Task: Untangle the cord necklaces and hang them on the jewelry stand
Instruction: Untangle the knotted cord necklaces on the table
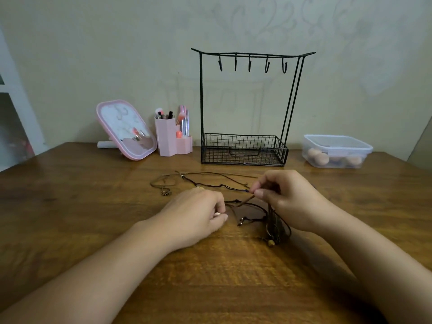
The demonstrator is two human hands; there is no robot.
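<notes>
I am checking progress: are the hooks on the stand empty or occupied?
Empty: all five hooks on the jewelry stand hang bare.

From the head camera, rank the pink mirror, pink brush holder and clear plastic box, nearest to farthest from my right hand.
From the right hand:
1. Clear plastic box, back right, nearest.
2. Pink hexagonal brush holder, back, left of the stand.
3. Pink-framed tilted mirror, back left, farthest.

We see jewelry stand (245, 108) at table (93, 206) rear | mirror (126, 129), brush holder (174, 139) left of it | box (336, 150) right | necklaces (205, 181) before it
</notes>
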